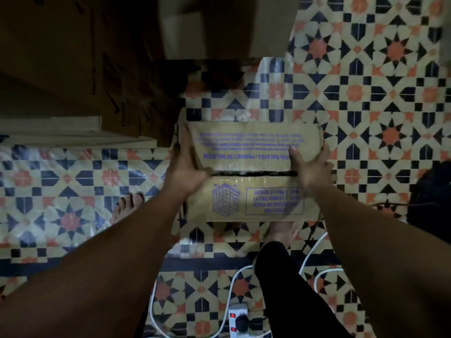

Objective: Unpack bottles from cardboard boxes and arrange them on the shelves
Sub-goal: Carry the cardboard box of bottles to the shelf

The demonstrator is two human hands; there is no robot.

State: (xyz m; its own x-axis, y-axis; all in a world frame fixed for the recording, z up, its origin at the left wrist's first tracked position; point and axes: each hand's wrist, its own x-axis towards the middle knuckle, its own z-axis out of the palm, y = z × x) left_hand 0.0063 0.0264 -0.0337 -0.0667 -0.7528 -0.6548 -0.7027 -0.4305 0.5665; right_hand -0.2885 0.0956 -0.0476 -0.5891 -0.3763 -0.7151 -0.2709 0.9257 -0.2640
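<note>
Looking down from nearest to farthest, we count one white power strip on the patterned floor close to us, with white cables looping away from it on the near right; how many separate cables there are we cannot tell. Past it are our two bare feet, the left foot in plain sight and the right foot partly under the box. Between our two hands we hold one cardboard box, its flaps closed along a dark middle seam, printed in purple. Our left hand grips the box's left side, fingers wrapped round the far flap's edge; our right hand grips the right side, thumb laid on top and fingers curled round the corner. Farther off, to the left and straight ahead, stand more cartons in shadow, at least two, though dimness blurs their borders. We see no bottles and no shelves here, so we judge the task barely begun: this box is unopened, and all unpacking and arranging remain.
</note>
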